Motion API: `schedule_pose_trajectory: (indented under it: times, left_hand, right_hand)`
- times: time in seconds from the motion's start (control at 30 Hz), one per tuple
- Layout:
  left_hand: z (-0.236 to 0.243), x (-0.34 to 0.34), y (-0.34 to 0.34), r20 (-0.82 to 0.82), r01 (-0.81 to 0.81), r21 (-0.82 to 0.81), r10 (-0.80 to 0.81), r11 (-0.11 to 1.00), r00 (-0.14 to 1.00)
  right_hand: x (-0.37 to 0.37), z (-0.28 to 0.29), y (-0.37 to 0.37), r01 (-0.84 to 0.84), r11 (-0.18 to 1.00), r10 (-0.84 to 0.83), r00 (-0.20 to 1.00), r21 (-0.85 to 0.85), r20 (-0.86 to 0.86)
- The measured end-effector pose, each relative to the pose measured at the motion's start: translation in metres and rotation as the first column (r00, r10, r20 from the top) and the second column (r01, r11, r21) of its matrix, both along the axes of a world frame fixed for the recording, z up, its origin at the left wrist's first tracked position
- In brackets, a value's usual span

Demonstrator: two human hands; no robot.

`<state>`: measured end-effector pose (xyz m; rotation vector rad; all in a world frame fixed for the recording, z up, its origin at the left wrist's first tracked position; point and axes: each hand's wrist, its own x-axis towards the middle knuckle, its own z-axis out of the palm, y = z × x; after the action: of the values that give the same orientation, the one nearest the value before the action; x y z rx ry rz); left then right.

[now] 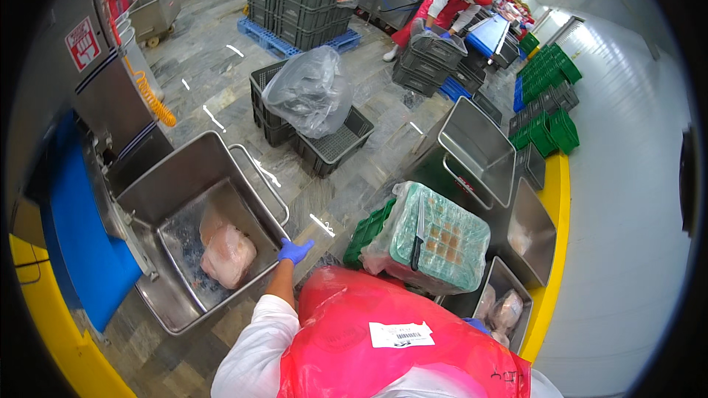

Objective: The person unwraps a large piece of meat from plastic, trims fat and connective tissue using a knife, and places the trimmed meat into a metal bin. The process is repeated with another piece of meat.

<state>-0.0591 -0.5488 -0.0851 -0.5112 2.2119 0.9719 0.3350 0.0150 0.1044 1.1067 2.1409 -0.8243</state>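
Observation:
My left hand (295, 251), in a blue glove, is at the near right corner of a steel tub (184, 153). Its fingers bend over the rim and the thumb sticks out to the side. Inside that tub lies a large pale pink piece of raw meat (228, 254), with what looks like clear film behind it. Only a sliver of my right hand (478, 325), also blue-gloved, shows past my red apron. It is beside a smaller steel tub (525, 320) with bagged meat (507, 310); its fingers are hidden.
A plastic-wrapped crate (442, 239) stands just ahead on the right, beside a green crate (367, 230). Grey crates (335, 144) with a clear bag (310, 92) sit farther ahead. Steel tubs (472, 151) line the right. A blue conveyor (85, 221) runs at left. A co-worker (450, 7) bends over crates.

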Motion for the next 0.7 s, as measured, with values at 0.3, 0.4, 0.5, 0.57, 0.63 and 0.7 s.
schedule_pose_trajectory:
  times: [0.3, 0.4, 0.5, 0.57, 0.63, 0.7]
  left_hand:
    - [-0.039, -0.028, 0.015, -0.025, 0.003, 0.190, 0.002, 0.982, 1.000]
    - [-0.035, -0.039, 0.023, -0.045, 0.055, 0.248, -0.045, 0.967, 0.998]
    - [-0.031, -0.047, 0.016, -0.062, 0.107, 0.233, -0.095, 0.967, 0.994]
    - [-0.025, -0.049, 0.025, -0.061, 0.191, 0.206, -0.182, 0.960, 0.981]
    - [-0.023, -0.050, 0.040, -0.050, 0.244, 0.190, -0.238, 0.951, 0.970]
    - [-0.023, -0.056, 0.031, -0.040, 0.322, 0.152, -0.320, 0.934, 0.947]
  right_hand:
    - [0.009, -0.018, -0.014, 0.016, 0.998, -0.017, 1.000, 0.057, 0.018]
    - [0.031, -0.051, 0.003, -0.009, 1.000, 0.010, 0.999, 0.019, -0.054]
    - [0.026, -0.061, -0.008, 0.011, 0.999, -0.013, 0.999, -0.036, -0.050]
    - [0.042, -0.062, -0.013, 0.059, 0.997, -0.060, 0.998, -0.056, -0.013]
    - [0.067, -0.097, 0.029, -0.710, 0.676, 0.690, 0.704, 0.197, 0.170]
    - [0.055, -0.092, 0.003, -0.694, 0.665, 0.713, 0.700, 0.275, 0.044]
